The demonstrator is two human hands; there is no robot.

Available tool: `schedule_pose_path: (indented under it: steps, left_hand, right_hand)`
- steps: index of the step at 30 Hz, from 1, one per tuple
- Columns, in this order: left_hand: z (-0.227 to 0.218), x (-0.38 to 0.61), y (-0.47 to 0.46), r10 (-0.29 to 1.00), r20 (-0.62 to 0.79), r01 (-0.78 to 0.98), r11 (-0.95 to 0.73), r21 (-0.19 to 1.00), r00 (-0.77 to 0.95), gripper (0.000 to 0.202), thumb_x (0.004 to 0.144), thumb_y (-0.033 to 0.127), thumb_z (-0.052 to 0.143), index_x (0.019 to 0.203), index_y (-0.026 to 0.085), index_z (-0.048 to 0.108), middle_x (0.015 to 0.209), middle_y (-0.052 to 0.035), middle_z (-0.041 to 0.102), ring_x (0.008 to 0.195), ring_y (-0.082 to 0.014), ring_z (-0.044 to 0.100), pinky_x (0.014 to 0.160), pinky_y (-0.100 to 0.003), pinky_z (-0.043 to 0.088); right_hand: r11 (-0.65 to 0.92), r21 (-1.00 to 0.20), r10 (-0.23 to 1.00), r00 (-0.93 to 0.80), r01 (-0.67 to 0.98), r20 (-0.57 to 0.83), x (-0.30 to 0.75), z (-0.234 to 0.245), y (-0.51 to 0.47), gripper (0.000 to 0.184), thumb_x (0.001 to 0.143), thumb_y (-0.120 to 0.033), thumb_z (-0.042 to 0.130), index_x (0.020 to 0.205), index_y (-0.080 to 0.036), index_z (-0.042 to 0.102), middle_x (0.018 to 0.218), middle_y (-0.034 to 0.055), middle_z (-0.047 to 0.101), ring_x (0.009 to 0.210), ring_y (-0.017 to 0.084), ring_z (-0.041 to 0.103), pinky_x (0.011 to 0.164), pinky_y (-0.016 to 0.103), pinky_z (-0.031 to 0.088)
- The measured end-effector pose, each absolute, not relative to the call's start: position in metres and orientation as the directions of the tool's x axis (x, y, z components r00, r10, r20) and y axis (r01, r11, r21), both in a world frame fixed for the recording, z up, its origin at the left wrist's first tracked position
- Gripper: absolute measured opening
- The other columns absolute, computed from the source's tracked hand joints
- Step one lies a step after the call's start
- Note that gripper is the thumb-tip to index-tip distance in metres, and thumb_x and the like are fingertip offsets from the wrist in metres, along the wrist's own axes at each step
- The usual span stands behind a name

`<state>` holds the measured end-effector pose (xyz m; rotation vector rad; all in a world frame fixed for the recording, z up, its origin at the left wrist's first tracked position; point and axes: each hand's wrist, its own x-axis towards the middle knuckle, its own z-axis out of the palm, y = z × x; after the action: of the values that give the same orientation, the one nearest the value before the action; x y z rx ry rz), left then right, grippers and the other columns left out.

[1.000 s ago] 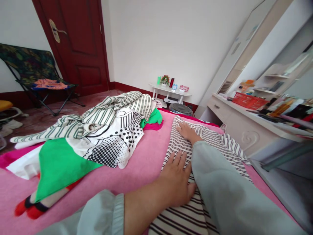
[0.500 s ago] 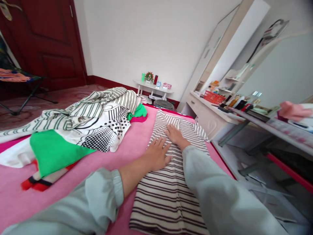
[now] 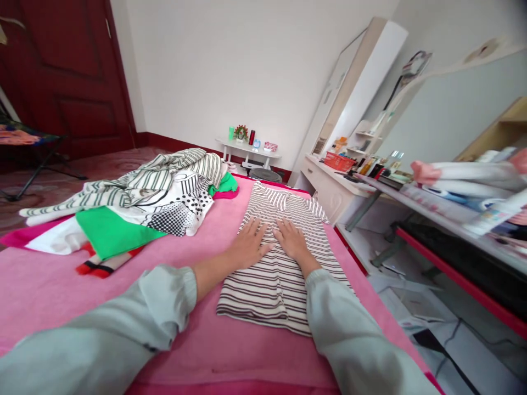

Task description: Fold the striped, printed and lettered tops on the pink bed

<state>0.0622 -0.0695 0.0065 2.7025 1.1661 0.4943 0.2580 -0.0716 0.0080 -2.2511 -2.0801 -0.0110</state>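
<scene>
- The heap of loose clothes [image 3: 164, 186], striped and dotted pieces with a green cloth [image 3: 111, 233] at its near edge, lies well to the left of the striped garment [image 3: 267, 291]; it is clear of it, so nothing there should catch a sweeping arm; it is best left alone.
- The pink bed cover [image 3: 230, 356] lies under the striped garment and shows on every side of it; it looks soft, so a firm downward press would probably sink in and drag new creases; light, sliding strokes seem wiser.
- The left hand [image 3: 247, 248] rests palm down on the left half of the striped garment, near its middle; its fingers are spread and straight, gripping nothing; it would do best stroking outward toward the garment's left edge, with the whole palm rather than the fingertips.
- The striped garment lies flat and lengthwise on the bed cover, far end toward the wall, near hem toward the person; a fold line or seam appears to run down its centre, between the two hands; the stripes are a handy check, since any that bend mark a wrinkle underneath.
- The right hand [image 3: 291, 241] lies just beside the left, flat and open on the right half of the striped garment, holding nothing; mirroring the left in equal outward strokes should stop the cloth from creeping sideways.
- The white dresser [image 3: 325, 189] stands to the right of the striped garment, off the bed; the garment's right edge runs close to the bed's side there, so strokes that way are better ended short of the edge.
</scene>
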Motion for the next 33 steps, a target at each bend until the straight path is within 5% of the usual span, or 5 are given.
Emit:
schedule_pose_path:
  steps: [8,17,22,25,33]
  left_hand:
    - [0.021,0.021,-0.137,0.569,0.067,0.539,-0.805,0.247,0.819,0.074,0.089,0.067,0.021,0.149,0.024,0.016,0.156,-0.0084,0.002,0.143,-0.0286,-0.002,0.115,-0.048,0.009]
    - [0.063,-0.003,-0.182,0.295,-0.030,0.269,-0.821,0.503,0.955,0.049,0.091,0.049,0.042,0.140,0.043,0.034,0.154,0.0060,0.015,0.142,-0.0290,0.004,0.113,-0.057,0.006]
    - [0.082,0.003,-0.176,0.106,-0.023,0.086,-0.643,0.761,0.994,0.038,0.093,0.047,0.041,0.116,0.029,0.065,0.135,0.0013,0.053,0.131,-0.0220,0.040,0.110,-0.037,0.030]
    - [0.083,0.024,-0.148,0.220,-0.013,0.127,-0.517,0.846,0.975,0.047,0.091,0.051,0.042,0.111,0.018,0.067,0.109,-0.0038,0.070,0.102,-0.0191,0.063,0.088,-0.026,0.048]
    - [0.034,0.073,-0.031,0.768,0.210,0.734,-0.640,0.228,0.605,0.064,0.089,0.046,0.045,0.135,0.003,0.042,0.143,-0.0228,0.037,0.134,-0.0336,0.032,0.110,-0.047,0.024]
  right_hand:
    - [-0.074,-0.108,0.992,0.084,0.991,0.098,0.258,0.009,-0.075,0.060,0.093,-0.059,0.015,0.146,-0.032,0.024,0.155,0.0016,0.018,0.142,0.023,0.012,0.111,0.050,0.011]
    - [-0.086,-0.120,0.991,0.097,0.989,0.090,0.255,0.014,-0.078,0.059,0.093,-0.058,0.017,0.146,-0.032,0.025,0.155,0.0020,0.018,0.142,0.022,0.012,0.111,0.048,0.010]
    - [-0.085,-0.148,0.987,0.103,0.985,0.121,0.256,0.013,-0.078,0.057,0.094,-0.055,0.023,0.144,-0.031,0.030,0.154,0.0022,0.023,0.141,0.022,0.016,0.111,0.048,0.011]
    - [-0.064,-0.171,0.982,0.093,0.983,0.166,0.258,0.011,-0.078,0.053,0.094,-0.052,0.026,0.142,-0.030,0.035,0.152,0.0020,0.027,0.140,0.022,0.019,0.111,0.047,0.013]
    - [-0.068,-0.214,0.977,0.109,0.974,0.186,0.262,0.008,-0.076,0.049,0.093,-0.048,0.033,0.138,-0.031,0.041,0.151,0.0004,0.032,0.139,0.021,0.022,0.112,0.045,0.015]
